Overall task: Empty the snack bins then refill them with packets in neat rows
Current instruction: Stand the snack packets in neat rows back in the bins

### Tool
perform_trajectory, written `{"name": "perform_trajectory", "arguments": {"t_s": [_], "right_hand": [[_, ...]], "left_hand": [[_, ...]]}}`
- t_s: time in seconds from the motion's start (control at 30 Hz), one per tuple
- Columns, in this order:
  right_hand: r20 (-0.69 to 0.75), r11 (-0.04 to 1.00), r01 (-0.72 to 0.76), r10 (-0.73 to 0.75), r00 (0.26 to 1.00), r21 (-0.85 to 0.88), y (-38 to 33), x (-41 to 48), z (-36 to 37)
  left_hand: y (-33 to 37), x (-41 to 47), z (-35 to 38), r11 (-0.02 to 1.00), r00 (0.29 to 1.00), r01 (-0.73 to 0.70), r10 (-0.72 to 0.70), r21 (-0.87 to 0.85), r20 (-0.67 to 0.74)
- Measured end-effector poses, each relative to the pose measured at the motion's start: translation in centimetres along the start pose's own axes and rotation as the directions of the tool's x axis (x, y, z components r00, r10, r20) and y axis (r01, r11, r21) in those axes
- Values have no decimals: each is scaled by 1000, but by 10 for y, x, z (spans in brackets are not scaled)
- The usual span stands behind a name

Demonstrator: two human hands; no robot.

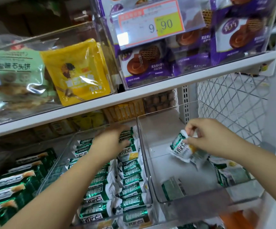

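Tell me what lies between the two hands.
Head view: from the left hand rightward, the two bins' adjoining clear walls, then the packet pinched by the right hand.

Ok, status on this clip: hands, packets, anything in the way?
Left hand among packets at far end of middle bin, grip blurred. Right hand pinches one packet above right bin, mostly bare. No obstruction seen.
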State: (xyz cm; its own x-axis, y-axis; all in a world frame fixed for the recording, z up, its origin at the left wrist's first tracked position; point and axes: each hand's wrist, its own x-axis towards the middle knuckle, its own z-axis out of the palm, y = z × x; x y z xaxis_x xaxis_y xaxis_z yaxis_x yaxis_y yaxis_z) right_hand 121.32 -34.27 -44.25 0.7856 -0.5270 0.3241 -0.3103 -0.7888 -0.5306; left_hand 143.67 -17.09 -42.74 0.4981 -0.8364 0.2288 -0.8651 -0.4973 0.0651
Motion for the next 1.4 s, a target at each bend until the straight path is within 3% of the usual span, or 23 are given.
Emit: {"name": "perform_trajectory", "arguments": {"t_s": [0.07, 0.1, 0.17, 0.23, 0.33, 0.43, 0.47, 0.53, 0.63, 0.7, 0.9, 1.03, 1.13, 1.2, 1.27, 1.4], "right_hand": [[-19, 975, 4, 0, 1000, 222, -7, -1, -2], [-5, 947, 5, -4, 1000, 320, -11, -2, -2], [22, 877, 1, -13, 1000, 481, -20, -3, 1], [29, 825, 13, -35, 999, 564, -29, -3, 5], [23, 784, 19, -42, 999, 621, -40, -5, 6], [109, 721, -115, 55, 992, 684, -29, -5, 10], [157, 747, -170, 88, 984, 643, -21, -4, 15], [304, 895, -250, 137, 943, 370, -4, -5, 34], [592, 966, -258, 213, 777, -10, 5, -5, 64], [668, 963, -261, 242, 703, -73, 1, -5, 73], [759, 977, -169, 210, 616, -132, -3, -5, 76], [654, 994, -35, 93, 751, -102, 0, -1, 57], [476, 982, -153, 83, 876, 109, 1, -1, 30], [284, 936, -169, 79, 956, 309, -1, -2, 12], [150, 859, -110, 39, 988, 500, 0, -3, -4], [106, 714, -42, -45, 993, 699, -18, -10, -18]], "left_hand": [[14, -15, -13, 967, 982, -43, -6, -252, -188], [24, -24, -19, 923, 976, -82, -2, -375, -217], [45, -39, -27, 828, 988, -121, 49, -547, -145], [55, -44, -24, 781, 993, -115, 97, -614, -63], [56, -41, -18, 714, 995, -96, 54, -694, -82], [51, -42, -17, 613, 993, -47, -56, -789, -102], [49, -43, -17, 597, 990, -37, -87, -802, -111], [43, -43, -17, 579, 983, -17, -140, -815, -121], [39, -43, -16, 569, 974, 2, -186, -822, -127], [36, -44, -14, 574, 974, 11, -191, -819, -121], [31, -45, -2, 606, 980, 23, -170, -795, -102], [34, -44, -6, 610, 977, 10, -175, -793, -122], [35, -43, -11, 612, 972, 26, -201, -790, -124], [36, -43, -13, 615, 970, 46, -216, -787, -113], [37, -43, -14, 602, 968, 69, -233, -796, -92], [39, -40, -12, 594, 969, 81, -235, -800, -76]]}}
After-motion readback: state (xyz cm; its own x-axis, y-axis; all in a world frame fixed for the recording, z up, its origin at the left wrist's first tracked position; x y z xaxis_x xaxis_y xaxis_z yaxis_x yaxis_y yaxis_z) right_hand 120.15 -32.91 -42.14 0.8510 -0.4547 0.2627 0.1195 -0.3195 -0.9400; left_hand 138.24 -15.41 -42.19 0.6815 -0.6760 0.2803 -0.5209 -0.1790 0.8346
